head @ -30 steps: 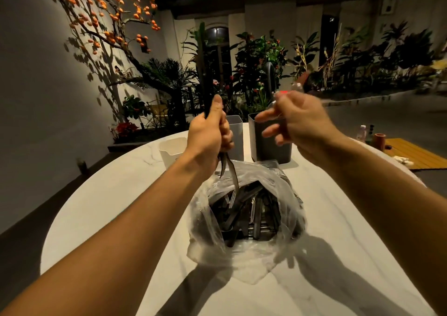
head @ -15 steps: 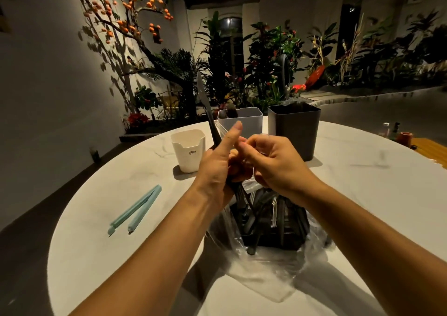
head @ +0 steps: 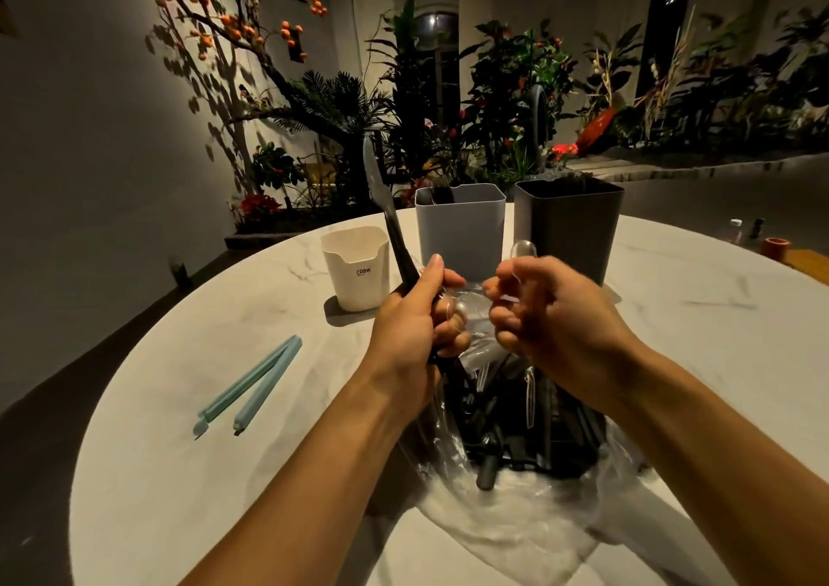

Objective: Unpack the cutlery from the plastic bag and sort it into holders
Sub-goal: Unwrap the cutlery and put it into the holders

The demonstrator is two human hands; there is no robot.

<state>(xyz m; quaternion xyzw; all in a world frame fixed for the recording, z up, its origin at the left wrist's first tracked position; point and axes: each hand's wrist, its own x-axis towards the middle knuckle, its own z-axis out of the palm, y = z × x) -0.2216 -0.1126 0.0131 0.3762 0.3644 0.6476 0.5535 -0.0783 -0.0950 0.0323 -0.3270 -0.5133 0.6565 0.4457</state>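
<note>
Since half a second ago the right hand has parted from the left hand and moved toward the right of the frame, now pinching a clear spoon raised at centre frame.

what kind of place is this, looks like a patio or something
Probably a courtyard or garden patio at night, perhaps at a cafe or home. A round marble-look table stands before dense potted plants and a branch of orange berries against a plain lit wall.
</note>
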